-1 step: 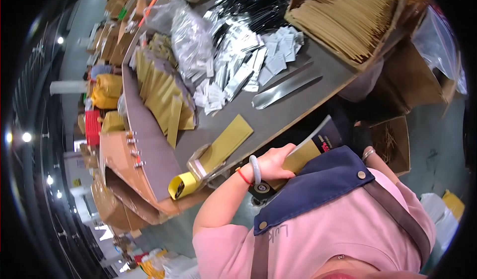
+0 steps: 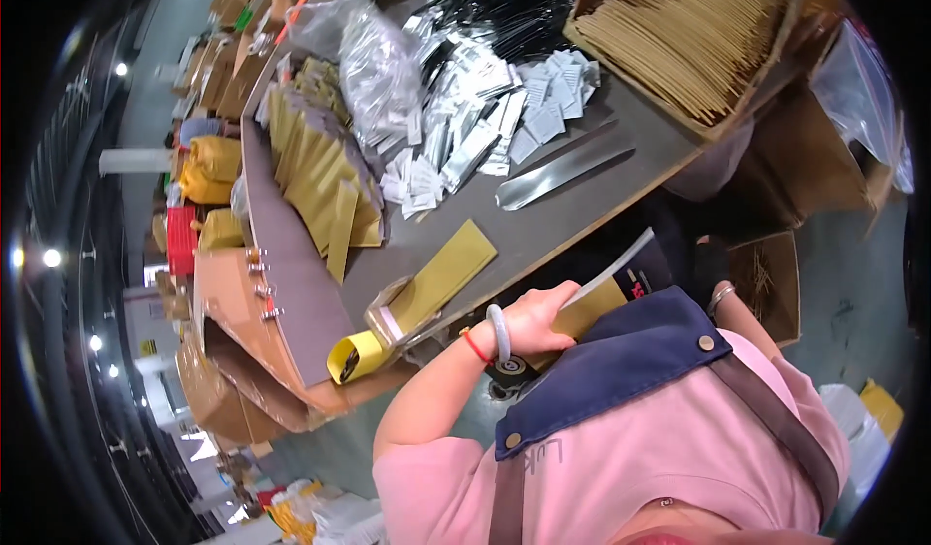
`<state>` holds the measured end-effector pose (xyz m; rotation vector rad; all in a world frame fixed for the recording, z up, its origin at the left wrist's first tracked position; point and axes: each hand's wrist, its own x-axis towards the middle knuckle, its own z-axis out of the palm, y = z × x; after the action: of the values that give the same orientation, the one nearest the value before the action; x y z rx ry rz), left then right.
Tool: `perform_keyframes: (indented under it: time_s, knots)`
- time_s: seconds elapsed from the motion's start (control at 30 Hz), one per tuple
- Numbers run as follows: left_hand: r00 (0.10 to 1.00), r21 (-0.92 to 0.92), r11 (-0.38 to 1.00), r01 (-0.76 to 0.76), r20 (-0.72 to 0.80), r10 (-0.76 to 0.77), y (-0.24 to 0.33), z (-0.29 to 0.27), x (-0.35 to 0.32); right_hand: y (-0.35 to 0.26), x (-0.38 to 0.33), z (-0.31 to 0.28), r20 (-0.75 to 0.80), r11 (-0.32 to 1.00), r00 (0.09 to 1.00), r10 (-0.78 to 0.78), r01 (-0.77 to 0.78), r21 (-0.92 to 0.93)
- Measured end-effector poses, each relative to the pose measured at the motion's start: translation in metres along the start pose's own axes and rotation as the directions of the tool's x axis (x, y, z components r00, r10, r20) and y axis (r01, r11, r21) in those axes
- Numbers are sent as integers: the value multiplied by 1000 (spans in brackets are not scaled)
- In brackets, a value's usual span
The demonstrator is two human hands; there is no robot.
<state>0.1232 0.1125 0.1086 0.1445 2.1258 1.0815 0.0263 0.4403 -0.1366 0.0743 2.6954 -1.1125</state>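
Note:
My left hand (image 2: 533, 322), with a pale bangle and a red string at its wrist, is closed on a gold-and-black paper sleeve (image 2: 593, 310). The sleeve is held in front of my apron, close to the table's near edge. On the right, my right forearm (image 2: 745, 324) reaches down past the apron; a bracelet circles its wrist. The fingers of my right hand (image 2: 711, 259) are lost in the dark area beside an open carton (image 2: 797, 298) with loose thin sticks in it. Nearest my left hand on the table (image 2: 441, 254) is a flat gold sleeve (image 2: 454, 264).
More gold sleeves (image 2: 315, 172) lie fanned at the table's left. Silver sachets (image 2: 475, 109), white sachets (image 2: 553, 99), black glossy packets (image 2: 499, 7) and a shiny metal strip (image 2: 562, 178) lie farther back. A carton of tan sticks (image 2: 684, 36) stands at the far right corner.
The view has shifted slightly. The sleeve in my left hand has tilted a little, so less of its black part shows. Both hands keep nearly the same place.

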Motion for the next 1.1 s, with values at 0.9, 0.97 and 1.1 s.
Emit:
perform_keyframes:
  time_s: [0.9,0.97,1.1]
  knots:
    - [724,-336,885,321,-516,-458,-21,102,-92,-64,73,0,438,804,706,-556,590,70]
    - [722,-342,885,315,-520,-457,-24,111,-99,-167,37,-28,505,895,746,-434,422,147]
    - [678,-442,863,246,-558,-479,-40,130,-113,-282,-5,35,835,831,336,-435,-208,516]
